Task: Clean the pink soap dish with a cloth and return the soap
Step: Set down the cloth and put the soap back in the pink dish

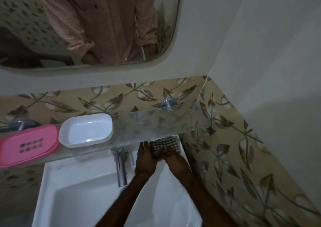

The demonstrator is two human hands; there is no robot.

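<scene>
The pink soap dish (27, 144) lies on the glass shelf (156, 124) at the far left, with drain holes showing and no soap visible in it. Beside it on the right rests a white dish (86, 130), empty. A checkered cloth (164, 146) sits on the back right corner of the sink, partly under the shelf. My left hand (145, 160) is at the cloth's left edge, fingers stretched toward it. My right hand (171, 154) grips the cloth's lower right part. No soap is in view.
A white sink (73, 192) lies below the shelf, with a metal tap (120, 167) just left of my left hand. Leaf-patterned tiled walls close in at the back and right. A mirror (86, 23) hangs above, reflecting a person's shirt.
</scene>
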